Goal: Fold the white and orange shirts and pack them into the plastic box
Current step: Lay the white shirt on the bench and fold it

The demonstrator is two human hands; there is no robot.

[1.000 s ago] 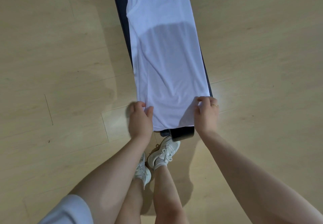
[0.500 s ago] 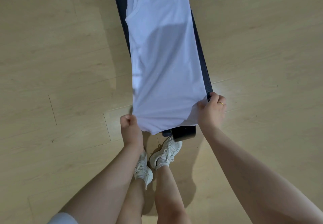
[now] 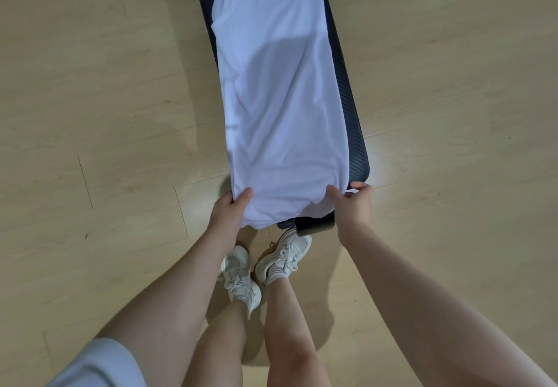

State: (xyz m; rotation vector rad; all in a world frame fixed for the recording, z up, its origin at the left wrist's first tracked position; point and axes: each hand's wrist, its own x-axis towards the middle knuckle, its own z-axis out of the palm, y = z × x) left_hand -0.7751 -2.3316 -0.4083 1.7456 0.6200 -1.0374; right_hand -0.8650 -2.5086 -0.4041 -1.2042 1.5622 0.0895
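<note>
The white shirt (image 3: 277, 96) is laid lengthwise as a long narrow strip, thin enough that a darker patch shows through its middle, with a curved seam, perhaps a neckline or armhole, seen near the far left. It is spread along a dark table (image 3: 354, 133), whose edge is left bare down the right side and at the near end. Its near hem is lifted slightly and gripped at both corners: the left hand (image 3: 231, 213) is clenched on the left corner, the right hand (image 3: 351, 205) on the right, fingers (image 3: 333, 192) curled over the cloth. Open wooden floor (image 3: 105, 99) lies on both sides. The long axis runs away from the person, hem nearest.
</note>
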